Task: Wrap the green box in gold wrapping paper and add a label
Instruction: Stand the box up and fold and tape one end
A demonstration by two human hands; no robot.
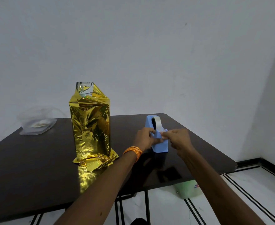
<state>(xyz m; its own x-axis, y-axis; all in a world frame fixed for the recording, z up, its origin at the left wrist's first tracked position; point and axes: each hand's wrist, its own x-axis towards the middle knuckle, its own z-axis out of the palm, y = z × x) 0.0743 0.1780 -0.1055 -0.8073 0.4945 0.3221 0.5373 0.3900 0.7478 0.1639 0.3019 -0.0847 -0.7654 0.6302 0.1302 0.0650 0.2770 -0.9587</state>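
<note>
A clear plastic tub [36, 125] is set at the far left corner of the glossy dark table [36, 168], and a pale green bin [188, 189] is half hidden under its right edge. The gold-wrapped box [90, 127], crinkled foil left loose at the top, is stood upright mid-table. Near it, the blue tape dispenser [159, 143] is gripped by the left hand [145, 139]. The tape end [163, 133] is pinched by the right hand [178, 138]. Bare tabletop is left along the near edge.

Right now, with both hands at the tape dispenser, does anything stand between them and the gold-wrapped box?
Nothing visible does. The left hand holds the dispenser, the right hand pinches its tape, and only bare table lies between them and the box to their left. The tub sits beyond the box, off the path.
</note>
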